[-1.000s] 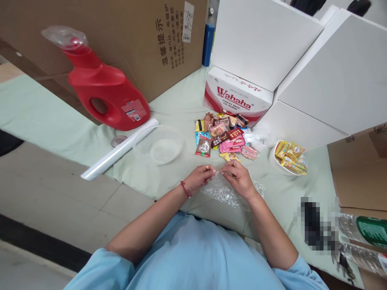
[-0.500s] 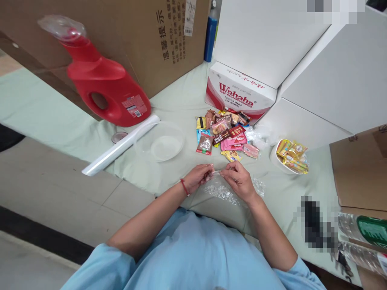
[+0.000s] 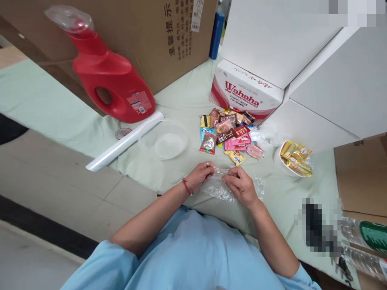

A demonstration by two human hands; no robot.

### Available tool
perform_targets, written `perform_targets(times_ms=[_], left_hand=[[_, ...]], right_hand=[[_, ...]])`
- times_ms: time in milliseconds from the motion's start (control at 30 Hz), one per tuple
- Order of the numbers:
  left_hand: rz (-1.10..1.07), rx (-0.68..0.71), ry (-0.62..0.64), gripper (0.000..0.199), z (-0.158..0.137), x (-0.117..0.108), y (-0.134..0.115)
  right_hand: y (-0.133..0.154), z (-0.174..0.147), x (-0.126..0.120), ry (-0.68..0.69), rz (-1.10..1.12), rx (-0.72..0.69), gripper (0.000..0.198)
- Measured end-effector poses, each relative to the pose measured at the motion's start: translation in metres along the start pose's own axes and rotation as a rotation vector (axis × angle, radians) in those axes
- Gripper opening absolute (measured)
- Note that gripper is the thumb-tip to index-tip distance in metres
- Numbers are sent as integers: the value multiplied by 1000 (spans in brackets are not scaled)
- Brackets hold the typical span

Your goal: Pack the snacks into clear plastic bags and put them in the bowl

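Observation:
Both hands pinch the upper edge of a clear, crinkled plastic bag (image 3: 223,190) just in front of my body. My left hand (image 3: 200,175) grips its left side, with a red string on the wrist. My right hand (image 3: 241,186) holds the bag a little further right, thumb against the fingers. Part of the bag is hidden behind the right hand. Beyond the hands lies a pile of wrapped snacks (image 3: 225,133), the nearest being a yellow packet (image 3: 235,157). A clear round plastic lid or shallow dish (image 3: 171,146) rests left of the pile.
A white tub (image 3: 279,164) of yellow packets stands right. Behind are a Wahaha carton (image 3: 246,89) and a large cardboard box (image 3: 133,36). Leftward are a red jug (image 3: 116,80) and a white roll (image 3: 125,141). Water bottles (image 3: 363,233) lie at the right edge.
My hands have moved slightly apart along the bag's edge, and more of the plastic shows stretched between them. The whole view has shifted a little.

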State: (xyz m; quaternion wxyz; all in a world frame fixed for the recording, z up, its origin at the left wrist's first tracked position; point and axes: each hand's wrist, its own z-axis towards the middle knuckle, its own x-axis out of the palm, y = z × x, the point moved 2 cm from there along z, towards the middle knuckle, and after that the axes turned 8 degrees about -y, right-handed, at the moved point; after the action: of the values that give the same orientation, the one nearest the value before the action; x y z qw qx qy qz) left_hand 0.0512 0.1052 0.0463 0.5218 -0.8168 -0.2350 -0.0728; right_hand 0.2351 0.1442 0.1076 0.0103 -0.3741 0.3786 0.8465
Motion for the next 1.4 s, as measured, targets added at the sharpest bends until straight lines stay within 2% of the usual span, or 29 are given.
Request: perform_targets(times_ms=[100,233,333,400,433,567,600,667,767,867,933,1000,1100,1267,1333,1400], left_hand=[[-50,31,-73,36,0,-9,0],[-143,52,-161,45,-9,-33,-3],[-228,63,-214,49,-21,-49,-3],[-245,91,-216,47,-29,-54,0],[-235,112,-205,46,-33,-55,2],[-142,215,-136,39,-45,-46,7],[-99,242,-114,38,-47,-42,7],[8,298,-66,36,-53,-33,5],[161,349,35,36,-64,-23,4],[298,327,153,33,-80,-27,9],[423,292,157,31,-90,-40,13],[522,241,78,30,-99,-58,14],[561,171,-66,28,-104,-78,11],[625,193,-139,18,-90,-80,1],[668,246,-272,13,-85,-80,-6],[695,336,-476,17,-83,-80,-19]], right_hand=[[9,-13,-10,-3,-22,8,23],[15,-48,-28,14,-16,34,25],[10,-78,-42,125,-17,102,25],[2,-92,-51,212,9,204,23],[-3,-96,-57,208,25,284,23],[-21,-84,-71,-8,12,640,35],[-24,-76,-68,-1,18,680,40],[-28,-57,-51,106,71,691,44],[-34,-33,-11,197,143,698,37],[-40,-20,22,151,172,730,26],[-40,-16,32,103,203,708,21],[-36,-14,34,79,235,669,18],[-29,-12,28,99,206,647,21],[-23,-4,34,236,106,630,45],[-21,-1,40,293,37,619,37],[-17,1,43,315,-49,577,25]])
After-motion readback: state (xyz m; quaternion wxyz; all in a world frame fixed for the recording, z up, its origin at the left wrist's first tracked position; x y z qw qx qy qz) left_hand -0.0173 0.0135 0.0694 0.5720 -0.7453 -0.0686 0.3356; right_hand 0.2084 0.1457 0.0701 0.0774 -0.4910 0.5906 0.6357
